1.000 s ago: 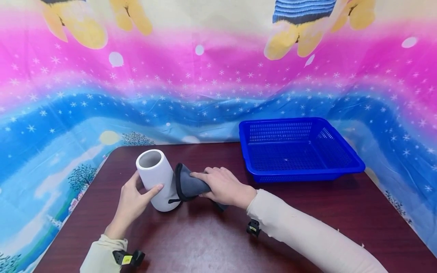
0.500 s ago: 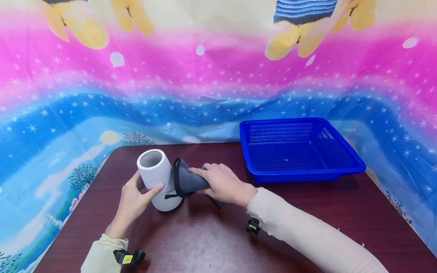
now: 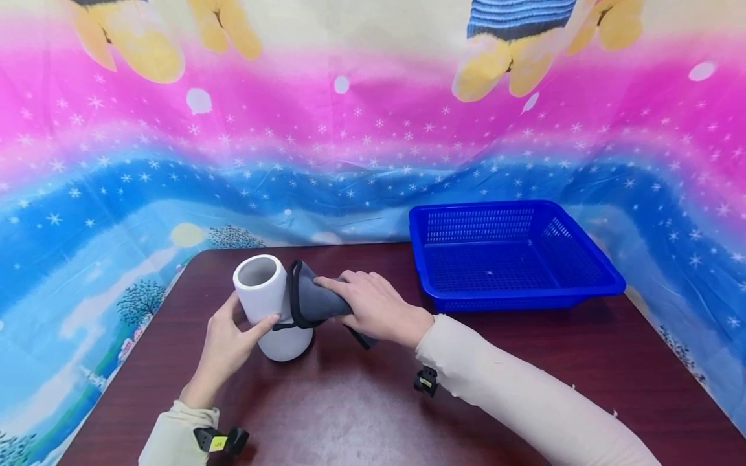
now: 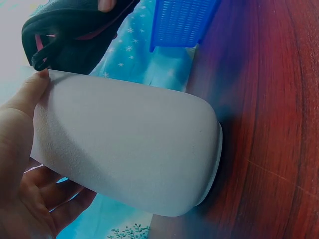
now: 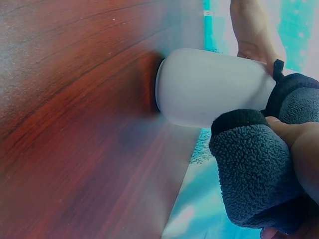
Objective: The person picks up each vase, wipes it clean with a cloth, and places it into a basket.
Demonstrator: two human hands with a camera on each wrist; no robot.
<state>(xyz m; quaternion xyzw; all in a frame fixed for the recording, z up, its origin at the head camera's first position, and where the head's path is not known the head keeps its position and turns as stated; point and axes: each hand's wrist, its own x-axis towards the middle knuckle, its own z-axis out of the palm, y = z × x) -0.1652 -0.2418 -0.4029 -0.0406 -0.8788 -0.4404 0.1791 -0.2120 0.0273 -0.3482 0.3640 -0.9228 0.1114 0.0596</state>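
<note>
My left hand [image 3: 224, 340] held the white cup [image 3: 262, 299] upright near the counter's [image 3: 350, 414] left edge, fingers curled round it; my right hand [image 3: 379, 304] gripped the gray cloth [image 3: 317, 299] at its side. Firm bracing and light, even pressure seemed wise.

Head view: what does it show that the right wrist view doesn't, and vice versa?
Only the head view shows the blue basket and the open mouth of the white cylinder. Only the right wrist view shows the fluffy pile of the grey cloth. Both show the table, the left grip on the cylinder, the right grip on the cloth.
</note>
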